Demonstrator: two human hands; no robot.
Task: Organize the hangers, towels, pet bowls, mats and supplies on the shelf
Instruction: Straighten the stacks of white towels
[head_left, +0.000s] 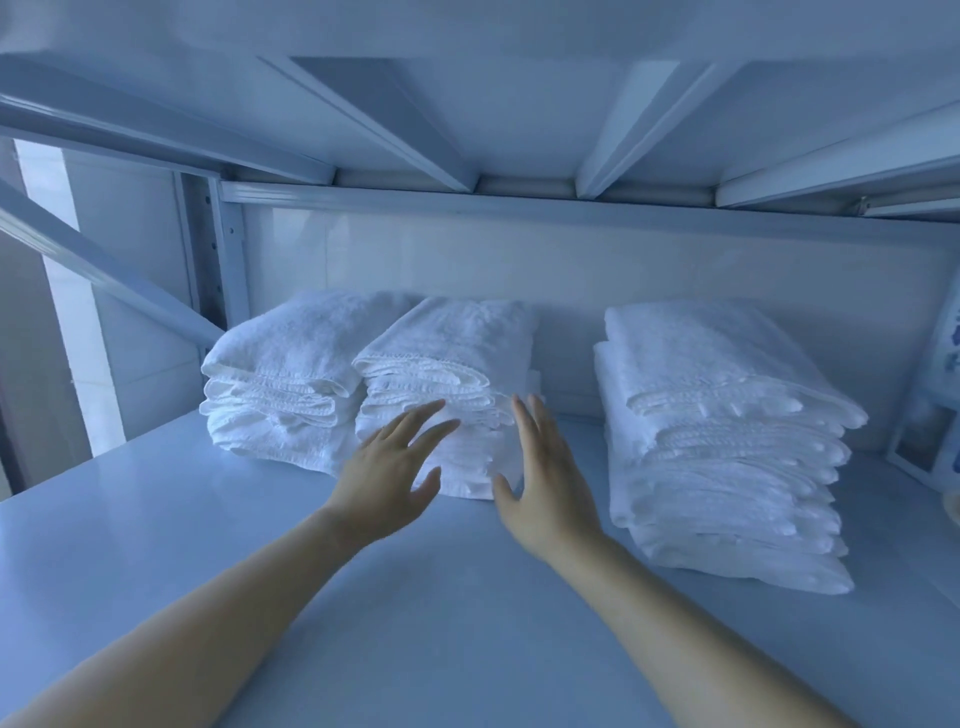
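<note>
Three stacks of folded white towels rest on the white shelf board (156, 545). The left stack (280, 384) and the middle stack (452, 353) touch each other at the back. A taller stack (717, 431) stands apart on the right. My left hand (389, 473) is open with fingers spread, just in front of the middle stack's lower front edge. My right hand (545, 483) is open too, palm turned inward, at the stack's right front corner. Neither hand holds anything.
The underside of the upper shelf (493, 114) with its metal braces hangs close overhead. A steel upright (218, 249) stands at the back left. A printed package (935, 415) leans at the far right. A gap separates the middle and right stacks.
</note>
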